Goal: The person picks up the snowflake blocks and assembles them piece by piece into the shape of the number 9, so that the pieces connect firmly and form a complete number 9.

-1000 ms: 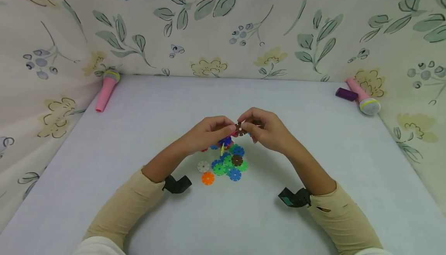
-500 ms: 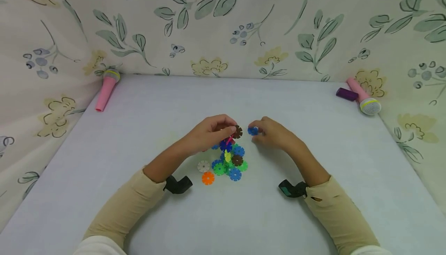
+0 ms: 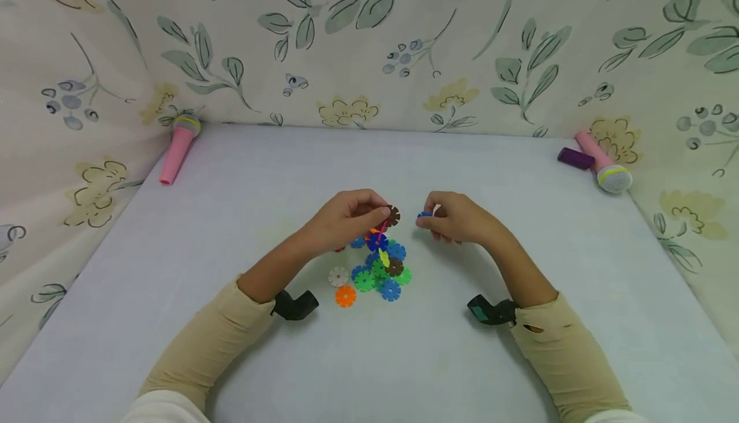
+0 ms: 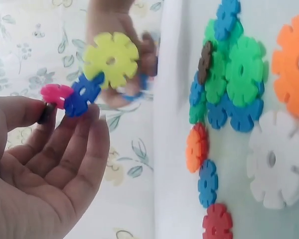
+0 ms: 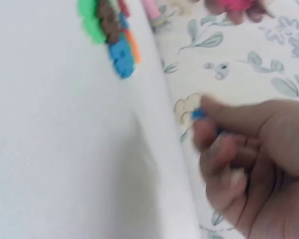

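Notched plastic discs joined in a chain hang from my left hand [image 3: 353,221], which pinches the brown disc [image 3: 394,216] between thumb and fingers. Joined on are a pink disc [image 4: 57,94], a dark blue disc [image 4: 82,95] and, at the end, a yellow disc [image 4: 111,59]. Off to its right, apart from the chain, my right hand [image 3: 458,217] pinches a blue disc [image 3: 424,215] by thumb and fingertips. In the right wrist view my fingers cover most of this blue disc [image 5: 198,114]. Both hands are raised over the table.
Below the chain lies a loose pile of discs, including green [image 3: 364,280], white [image 3: 338,276] and orange [image 3: 346,296] ones, on the white table [image 3: 369,365]. Pink toy microphones lie at the back left [image 3: 178,150] and back right [image 3: 603,161], the latter beside a purple block [image 3: 575,158].
My right hand has drawn away to the right from the brown disc, and its blue disc has turned in the fingers. The left hand stays nearly in place while the chain swings slightly.
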### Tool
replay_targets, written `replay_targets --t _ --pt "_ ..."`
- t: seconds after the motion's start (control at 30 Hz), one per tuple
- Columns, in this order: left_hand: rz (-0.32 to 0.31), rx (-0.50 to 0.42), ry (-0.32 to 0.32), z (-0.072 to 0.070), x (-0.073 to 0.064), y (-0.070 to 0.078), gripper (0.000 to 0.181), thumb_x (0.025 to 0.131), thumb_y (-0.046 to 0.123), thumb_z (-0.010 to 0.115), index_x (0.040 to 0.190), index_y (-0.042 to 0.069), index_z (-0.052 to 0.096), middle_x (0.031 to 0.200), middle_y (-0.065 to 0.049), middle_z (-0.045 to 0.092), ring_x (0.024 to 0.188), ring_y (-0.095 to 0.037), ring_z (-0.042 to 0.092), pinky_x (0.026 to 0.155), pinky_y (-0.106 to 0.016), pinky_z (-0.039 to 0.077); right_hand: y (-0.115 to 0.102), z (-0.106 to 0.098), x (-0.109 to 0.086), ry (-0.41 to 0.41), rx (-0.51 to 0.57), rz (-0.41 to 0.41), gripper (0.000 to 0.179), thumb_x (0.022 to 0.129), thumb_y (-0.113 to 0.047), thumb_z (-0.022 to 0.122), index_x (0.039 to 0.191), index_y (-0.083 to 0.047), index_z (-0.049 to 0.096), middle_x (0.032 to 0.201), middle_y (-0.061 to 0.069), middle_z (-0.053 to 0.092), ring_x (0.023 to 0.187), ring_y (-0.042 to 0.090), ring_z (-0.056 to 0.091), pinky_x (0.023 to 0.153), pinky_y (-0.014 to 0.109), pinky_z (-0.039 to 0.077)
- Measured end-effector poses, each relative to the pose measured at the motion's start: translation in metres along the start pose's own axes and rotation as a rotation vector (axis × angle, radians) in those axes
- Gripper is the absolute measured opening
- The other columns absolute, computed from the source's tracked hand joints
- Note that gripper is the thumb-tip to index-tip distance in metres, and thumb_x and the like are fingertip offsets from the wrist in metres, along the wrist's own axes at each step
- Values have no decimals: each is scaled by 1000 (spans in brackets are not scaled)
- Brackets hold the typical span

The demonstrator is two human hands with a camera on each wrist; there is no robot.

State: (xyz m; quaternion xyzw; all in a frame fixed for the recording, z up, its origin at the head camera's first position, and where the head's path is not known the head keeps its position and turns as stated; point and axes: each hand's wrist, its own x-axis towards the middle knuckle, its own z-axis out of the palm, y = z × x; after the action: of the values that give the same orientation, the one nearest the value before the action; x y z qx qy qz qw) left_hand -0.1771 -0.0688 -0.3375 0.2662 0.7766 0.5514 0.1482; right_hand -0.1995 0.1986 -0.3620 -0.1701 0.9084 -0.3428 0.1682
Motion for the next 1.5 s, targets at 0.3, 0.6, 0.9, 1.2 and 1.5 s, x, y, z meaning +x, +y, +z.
replay_targets --t 0.3,0.6,0.9,1.2,1.5 --pt "135 291 108 3 0 -2 14 103 19 60 111 9 67 100 4 72 90 -9 66 83 -30 55 -29 -10 -18 -73 477 -272 18 102 -7 58 119 0 58 86 29 60 64 28 59 58 32 55" --pt "336 438 158 8 -4 4 15 100 16 64 112 8 69 100 5 70 86 -4 64 84 -30 54 -39 -11 -25 -116 629 -295 25 101 -4 55 124 3 55 77 29 59 55 28 55 53 32 53" --pt "475 557 227 13 -7 7 15 98 15 67 110 6 71 97 2 71 87 -9 61 76 -24 52 -41 -10 -27 -112 663 -341 22 101 -1 54 120 8 60 73 17 63 53 23 57 53 29 53" --pt "539 579 283 16 -7 3 12 96 10 70 104 2 73 85 -1 69 73 -9 56 64 -22 50 -43 -3 -22 -142 794 -304 21 102 0 54 120 10 58 73 11 64 54 18 57 53 25 52" --pt "421 477 206 9 -5 5 8 103 13 57 105 6 53 85 1 64 73 -12 58 64 -23 50 -47 10 -15 -96 876 -283 26 105 -12 52 127 0 60 78 9 64 59 18 57 55 25 51"
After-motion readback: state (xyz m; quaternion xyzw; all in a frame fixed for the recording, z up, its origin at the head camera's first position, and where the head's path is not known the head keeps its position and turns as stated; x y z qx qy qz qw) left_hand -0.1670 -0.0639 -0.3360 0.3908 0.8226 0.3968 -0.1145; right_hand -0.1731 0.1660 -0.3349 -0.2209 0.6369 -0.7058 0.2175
